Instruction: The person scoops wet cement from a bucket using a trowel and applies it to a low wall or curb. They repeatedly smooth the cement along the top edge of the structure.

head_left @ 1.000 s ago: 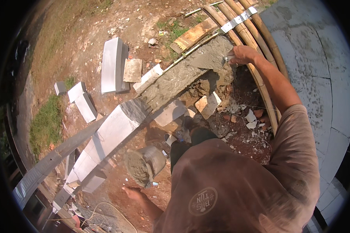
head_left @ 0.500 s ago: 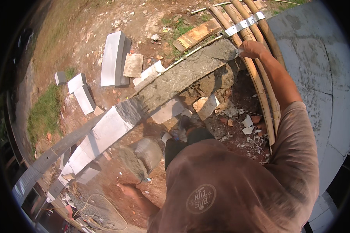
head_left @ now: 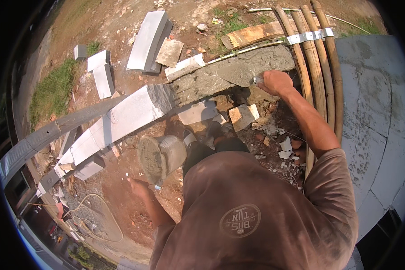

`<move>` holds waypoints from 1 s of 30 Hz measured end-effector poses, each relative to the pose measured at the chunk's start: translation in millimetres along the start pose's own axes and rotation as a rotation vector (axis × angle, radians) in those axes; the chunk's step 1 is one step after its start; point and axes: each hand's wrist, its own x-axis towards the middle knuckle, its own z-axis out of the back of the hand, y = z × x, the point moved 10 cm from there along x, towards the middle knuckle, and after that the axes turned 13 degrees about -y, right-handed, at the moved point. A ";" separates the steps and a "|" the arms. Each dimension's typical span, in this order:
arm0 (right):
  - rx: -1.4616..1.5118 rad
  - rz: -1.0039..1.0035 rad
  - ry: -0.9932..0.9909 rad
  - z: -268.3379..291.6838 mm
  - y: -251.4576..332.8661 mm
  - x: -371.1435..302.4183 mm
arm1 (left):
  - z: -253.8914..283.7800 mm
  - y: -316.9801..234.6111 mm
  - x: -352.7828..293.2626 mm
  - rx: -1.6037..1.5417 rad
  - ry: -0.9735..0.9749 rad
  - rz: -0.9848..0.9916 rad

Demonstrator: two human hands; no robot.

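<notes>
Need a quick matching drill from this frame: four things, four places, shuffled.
Things:
1. right hand
2. left hand
3. bamboo poles
4. bucket

Places:
A. strapped together, far right
B. low, beside the bucket
C. on the trowel at the mortar
D. under the white block wall, mortar inside

Pairs: 1-C, 2-B, 3-A, 4-D

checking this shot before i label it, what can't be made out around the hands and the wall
- Head view: the tool in the right hand is mostly hidden by the fist; only a bit of metal shows on the wet mortar.
- The left hand hangs open below the mortar bucket; touching or apart is unclear.
- The person's feet are hidden by their own body.
</notes>
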 end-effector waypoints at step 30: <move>-0.151 0.224 -0.230 -21.5 132.7 3.7 | 38.3 51.9 29.0 -0.013 -0.026 0.157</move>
